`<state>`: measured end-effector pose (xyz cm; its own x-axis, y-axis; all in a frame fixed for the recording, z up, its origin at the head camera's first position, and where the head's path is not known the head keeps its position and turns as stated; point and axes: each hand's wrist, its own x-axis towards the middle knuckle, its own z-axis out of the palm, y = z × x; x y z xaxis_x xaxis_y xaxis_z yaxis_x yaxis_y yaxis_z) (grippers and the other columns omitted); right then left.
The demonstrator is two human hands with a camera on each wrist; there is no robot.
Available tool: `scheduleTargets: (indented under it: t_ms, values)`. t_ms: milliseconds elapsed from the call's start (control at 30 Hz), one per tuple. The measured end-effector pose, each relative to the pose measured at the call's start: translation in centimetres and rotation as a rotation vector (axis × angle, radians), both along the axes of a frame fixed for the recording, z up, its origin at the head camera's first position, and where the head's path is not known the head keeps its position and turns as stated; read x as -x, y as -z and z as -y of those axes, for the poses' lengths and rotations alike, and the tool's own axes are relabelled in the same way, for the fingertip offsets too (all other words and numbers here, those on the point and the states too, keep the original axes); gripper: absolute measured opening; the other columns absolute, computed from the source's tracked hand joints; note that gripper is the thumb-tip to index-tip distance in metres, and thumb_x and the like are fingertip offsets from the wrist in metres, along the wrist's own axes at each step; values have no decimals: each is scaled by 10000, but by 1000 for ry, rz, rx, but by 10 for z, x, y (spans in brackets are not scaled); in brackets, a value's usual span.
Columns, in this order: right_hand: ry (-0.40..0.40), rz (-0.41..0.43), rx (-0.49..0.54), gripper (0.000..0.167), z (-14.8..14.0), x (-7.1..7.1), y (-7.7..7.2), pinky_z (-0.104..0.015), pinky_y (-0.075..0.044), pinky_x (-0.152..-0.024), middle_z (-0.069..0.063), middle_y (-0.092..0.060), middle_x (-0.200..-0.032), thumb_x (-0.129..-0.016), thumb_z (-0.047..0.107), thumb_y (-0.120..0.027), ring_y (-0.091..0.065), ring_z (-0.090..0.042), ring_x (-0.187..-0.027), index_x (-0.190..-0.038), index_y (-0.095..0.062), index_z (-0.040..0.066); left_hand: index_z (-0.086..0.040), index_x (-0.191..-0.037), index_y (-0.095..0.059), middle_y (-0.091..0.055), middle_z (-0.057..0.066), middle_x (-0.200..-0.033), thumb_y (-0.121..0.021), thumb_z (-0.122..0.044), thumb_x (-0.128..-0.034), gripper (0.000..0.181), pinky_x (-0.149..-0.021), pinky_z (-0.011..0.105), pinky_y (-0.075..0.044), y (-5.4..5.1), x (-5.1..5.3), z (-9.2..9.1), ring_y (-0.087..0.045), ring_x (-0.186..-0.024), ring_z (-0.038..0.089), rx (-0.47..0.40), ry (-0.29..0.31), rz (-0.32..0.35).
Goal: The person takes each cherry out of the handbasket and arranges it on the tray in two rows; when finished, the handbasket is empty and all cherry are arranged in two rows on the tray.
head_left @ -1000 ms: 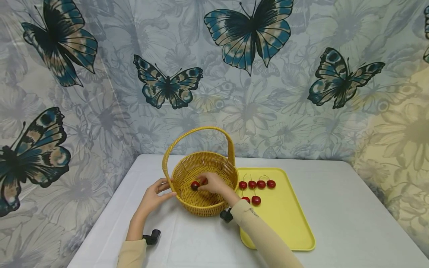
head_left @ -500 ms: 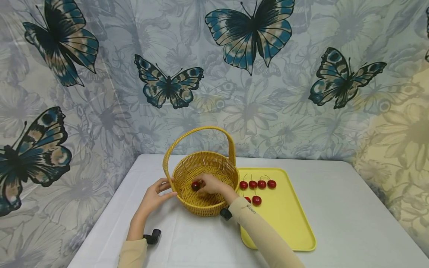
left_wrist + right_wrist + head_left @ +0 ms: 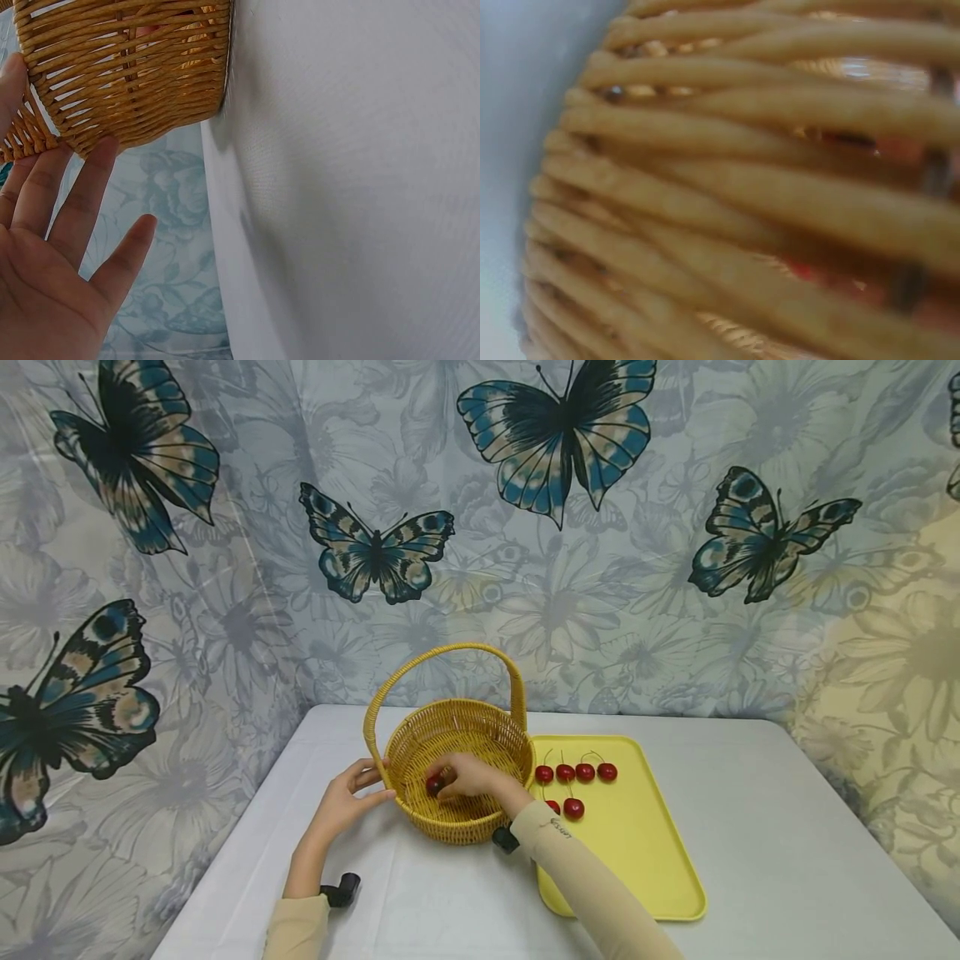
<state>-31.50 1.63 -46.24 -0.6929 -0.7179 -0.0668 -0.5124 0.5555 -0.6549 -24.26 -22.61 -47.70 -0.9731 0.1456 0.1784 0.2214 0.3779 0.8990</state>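
In the head view, a yellow wicker basket [image 3: 463, 833] with a tall arched handle stands on the table. My left hand [image 3: 343, 802] holds its left side, thumb and fingers either side of the handle's foot. The left wrist view shows that hand's [image 3: 60, 255] fingers stretched against the basket's weave [image 3: 127, 75], the little finger apart from it. Inside the basket, my right hand [image 3: 471, 777] pinches a dark red cherry [image 3: 434, 786] low over the woven floor; its fingertips are partly hidden. The basket wall [image 3: 705, 165] fills the blurred right wrist view.
A yellow tray [image 3: 630, 860] lies right of the basket. Several stemmed cherries [image 3: 565, 773] form a row at its far end, with another cherry [image 3: 573, 808] nearer and one partly behind my right sleeve [image 3: 592, 885]. A white cloth [image 3: 405, 910] covers the table.
My right hand has shifted slightly toward me inside the basket, and the cherry at its fingertips sits a little nearer. The left hand, basket and tray stay in place.
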Motion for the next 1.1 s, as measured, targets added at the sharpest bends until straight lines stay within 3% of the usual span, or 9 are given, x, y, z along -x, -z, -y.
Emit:
scheduleTargets:
  t_ms: [233, 500, 867, 1100]
  values:
    - [9, -59, -50, 288, 0, 0, 2, -252, -496, -827, -21, -642, -1087, -821, 100, -706, -614, -165, -975, -1105, -657, 106, -156, -1241, -551, -607, 93, -1236, -757, -305, -768, 537, -1046, 645, -199, -2, 0, 0, -521, -1202, 278, 12, -4, 6]
    - [-4, -39, -27, 312, -1, -2, 0, -246, -499, -839, -27, -640, -1113, -827, 79, -694, -613, -170, -994, -1135, -648, 85, -146, -1246, -547, -606, 107, -1232, -758, -309, -765, 549, -1045, 634, -221, -1, 0, 0, -524, -1198, 286, 13, -8, 3]
    - [-29, -37, 79, 334, -5, -8, -5, -327, -504, -878, -64, -625, -1150, -850, 88, -670, -605, -225, -1039, -1179, -618, 54, -149, -1242, -556, -625, 98, -1205, -766, -335, -748, 567, -1044, 630, -226, 0, -1, -1, -536, -1185, 284, 10, -11, -10]
    - [-45, -88, 104, 341, -9, -15, -11, -316, -489, -894, -37, -621, -1169, -858, 125, -667, -596, -201, -1033, -1191, -615, 78, -152, -1242, -552, -608, 101, -1231, -761, -357, -747, 575, -1031, 624, -264, -1, -2, 0, -539, -1181, 286, 11, -7, -7]
